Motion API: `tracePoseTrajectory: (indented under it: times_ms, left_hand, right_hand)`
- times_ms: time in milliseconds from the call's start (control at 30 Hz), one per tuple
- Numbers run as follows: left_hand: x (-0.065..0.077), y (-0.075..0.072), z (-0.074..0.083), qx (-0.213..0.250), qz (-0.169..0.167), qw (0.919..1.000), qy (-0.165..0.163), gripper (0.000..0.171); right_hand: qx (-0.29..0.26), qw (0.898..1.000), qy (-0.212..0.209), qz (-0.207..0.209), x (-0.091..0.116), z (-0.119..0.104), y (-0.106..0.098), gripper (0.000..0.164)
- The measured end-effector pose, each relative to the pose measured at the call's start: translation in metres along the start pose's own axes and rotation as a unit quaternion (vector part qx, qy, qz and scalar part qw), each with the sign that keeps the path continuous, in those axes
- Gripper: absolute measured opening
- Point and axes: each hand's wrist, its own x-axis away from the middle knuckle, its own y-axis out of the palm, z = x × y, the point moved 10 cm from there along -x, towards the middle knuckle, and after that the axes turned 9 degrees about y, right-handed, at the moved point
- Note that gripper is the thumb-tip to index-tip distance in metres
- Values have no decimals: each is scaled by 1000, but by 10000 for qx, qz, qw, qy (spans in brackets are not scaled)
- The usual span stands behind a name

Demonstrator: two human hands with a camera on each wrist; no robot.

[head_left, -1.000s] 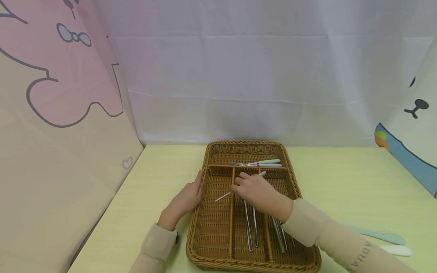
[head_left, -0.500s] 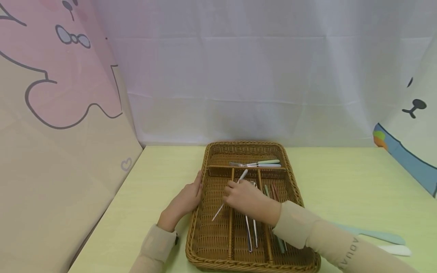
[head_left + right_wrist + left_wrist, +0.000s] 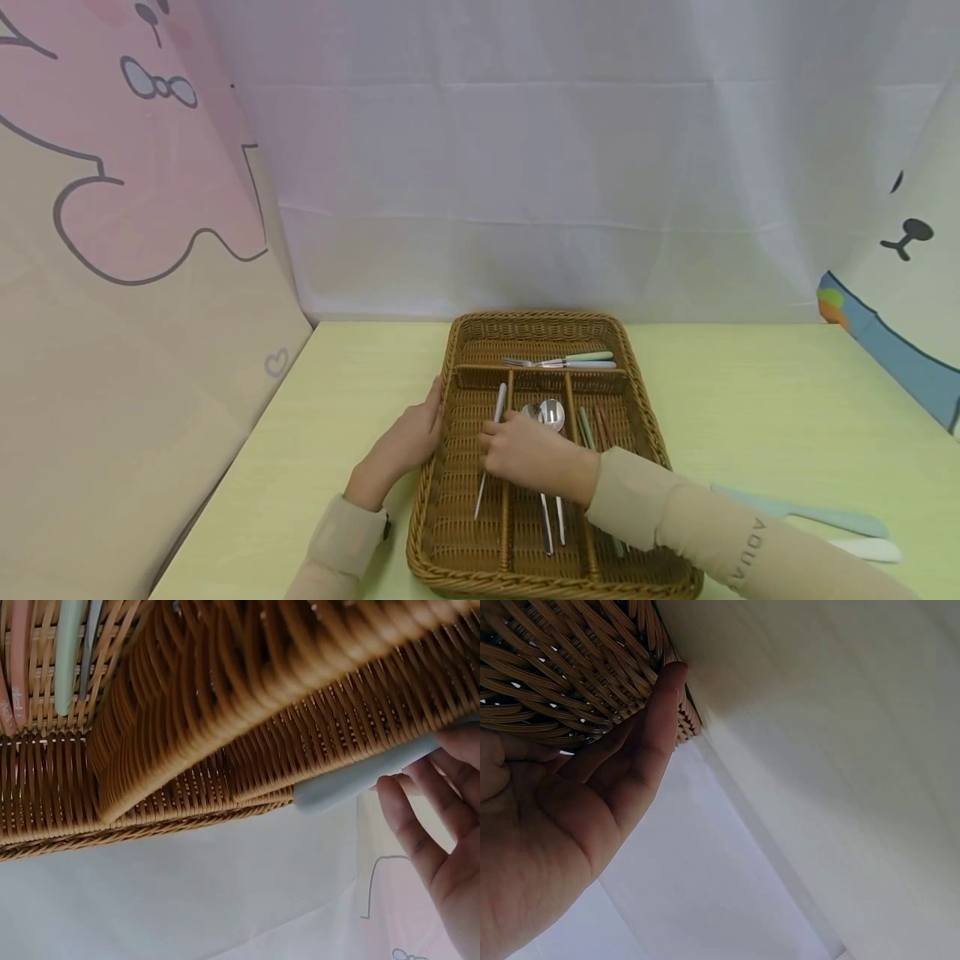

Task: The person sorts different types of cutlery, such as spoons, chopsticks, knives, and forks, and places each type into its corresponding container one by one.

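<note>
My right hand [image 3: 517, 454] pinches a slim utensil [image 3: 500, 402] over the left long compartment of a brown wicker cutlery basket [image 3: 420, 533]. In the right wrist view, its pale blue rounded handle [image 3: 337, 787] shows between thumb and fingers; in the head view its thin end points toward the front. Its exact kind is unclear. My left hand [image 3: 408, 433] rests with straight fingers against the basket's left outer wall. Two metal spoons [image 3: 552, 414] lie in the middle compartment, partly hidden by the right hand. Green chopsticks [image 3: 586, 427] and reddish ones [image 3: 603, 425] lie in the right compartment.
Forks with pale green and pale blue handles [image 3: 592, 360] lie in the back compartment. Right of the basket, a mint-coloured utensil [image 3: 832, 515] and a white one [image 3: 870, 550] lie on the pale yellow table [image 3: 750, 392], partly behind the right sleeve. Printed curtains stand around the table.
My right hand has moved left and forward from the middle compartment to the left one. The utensil in it has turned from slanting to nearly upright in view. The left hand stays put.
</note>
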Motion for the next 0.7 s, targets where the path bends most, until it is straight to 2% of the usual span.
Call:
tracePoseTrajectory:
  times_ms: [367, 700]
  left_hand:
    - [0, 0, 0, -41, -7, 10000, 3, 53]
    - [-1, 2, -3, -46, -59, 9999, -132, 53]
  right_hand:
    - [-92, 9999, -82, 73, -3, -5, 3, 9]
    - [-355, 9993, -8, -96, -4, -4, 6, 10]
